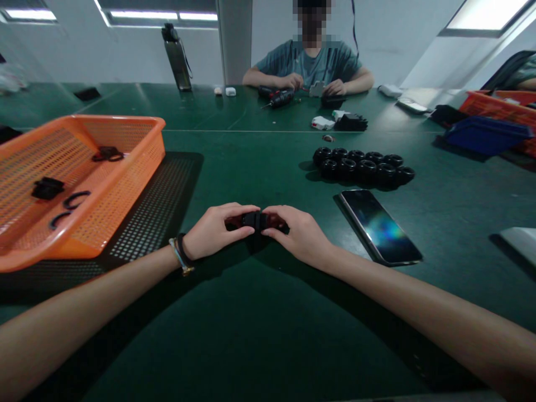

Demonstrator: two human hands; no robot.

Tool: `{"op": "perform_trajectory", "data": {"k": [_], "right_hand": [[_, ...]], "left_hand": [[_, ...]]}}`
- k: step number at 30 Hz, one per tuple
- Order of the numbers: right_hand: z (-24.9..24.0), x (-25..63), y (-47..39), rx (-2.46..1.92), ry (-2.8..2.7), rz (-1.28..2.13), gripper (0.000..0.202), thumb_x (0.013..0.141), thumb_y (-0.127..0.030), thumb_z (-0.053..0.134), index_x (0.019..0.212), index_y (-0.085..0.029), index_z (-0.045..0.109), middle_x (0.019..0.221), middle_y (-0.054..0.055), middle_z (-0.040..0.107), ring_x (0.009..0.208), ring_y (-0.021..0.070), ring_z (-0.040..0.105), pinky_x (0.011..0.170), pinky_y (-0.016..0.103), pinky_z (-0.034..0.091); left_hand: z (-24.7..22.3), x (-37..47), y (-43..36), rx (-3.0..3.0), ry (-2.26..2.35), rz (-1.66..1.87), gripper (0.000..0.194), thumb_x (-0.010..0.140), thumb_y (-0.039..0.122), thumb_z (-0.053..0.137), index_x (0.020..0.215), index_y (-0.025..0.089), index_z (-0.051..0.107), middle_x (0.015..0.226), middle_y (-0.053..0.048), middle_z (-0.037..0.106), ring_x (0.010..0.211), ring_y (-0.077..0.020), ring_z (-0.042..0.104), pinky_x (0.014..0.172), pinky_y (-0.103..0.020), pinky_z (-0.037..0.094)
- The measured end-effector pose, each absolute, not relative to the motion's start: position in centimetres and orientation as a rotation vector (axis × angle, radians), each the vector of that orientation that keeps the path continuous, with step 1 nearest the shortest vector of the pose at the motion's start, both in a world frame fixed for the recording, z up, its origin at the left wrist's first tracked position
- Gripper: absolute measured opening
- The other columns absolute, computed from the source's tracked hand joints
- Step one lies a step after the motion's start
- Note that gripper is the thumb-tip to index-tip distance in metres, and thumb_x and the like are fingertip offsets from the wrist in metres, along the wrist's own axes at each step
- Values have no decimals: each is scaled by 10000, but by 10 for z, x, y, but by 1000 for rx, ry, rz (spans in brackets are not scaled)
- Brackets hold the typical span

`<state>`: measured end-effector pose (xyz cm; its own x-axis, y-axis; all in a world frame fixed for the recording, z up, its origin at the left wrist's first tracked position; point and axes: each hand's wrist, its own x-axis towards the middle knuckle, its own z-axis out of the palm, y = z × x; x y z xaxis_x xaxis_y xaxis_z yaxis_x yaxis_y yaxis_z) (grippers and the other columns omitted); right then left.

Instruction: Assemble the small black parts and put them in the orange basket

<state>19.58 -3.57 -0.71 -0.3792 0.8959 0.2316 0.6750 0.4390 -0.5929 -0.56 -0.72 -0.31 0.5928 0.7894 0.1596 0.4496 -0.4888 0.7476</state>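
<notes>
A small black part [257, 221] is held level between both hands, just above the green table [251, 312]. My left hand [220, 228] grips its left end between thumb and fingers. On the other end, my right hand [295, 229] pinches with thumb and fingers. The fingers cover much of the part, so its exact kind is hidden. To the right, two rows of shiny black ring-shaped pieces [364, 166] stand close together. An orange perforated basket [138, 184] on the left contains black rings [76, 199] and a black block-like part [47, 188].
A smartphone [379, 226] lies right of my hands. Across the table a person [312, 67] works near a black power screwdriver [280, 98]. A dark bottle [177, 58] stands at the back left. A blue bin [488, 135] and an orange crate [473, 102] are at the right.
</notes>
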Motion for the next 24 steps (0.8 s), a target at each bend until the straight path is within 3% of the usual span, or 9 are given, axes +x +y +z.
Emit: {"op": "perform_trajectory", "data": {"k": [24], "right_hand": [[-9,196,-34,-1329,-2212,507,269,811,-190,646,1073,-134,619,880,67,693,765,166,631,702,314,515]], "left_hand": [[-2,-5,-7,2139,977,657,427,786,360,572,1153,146,621,1000,-65,642,830,-162,617,749,-275,512]]}}
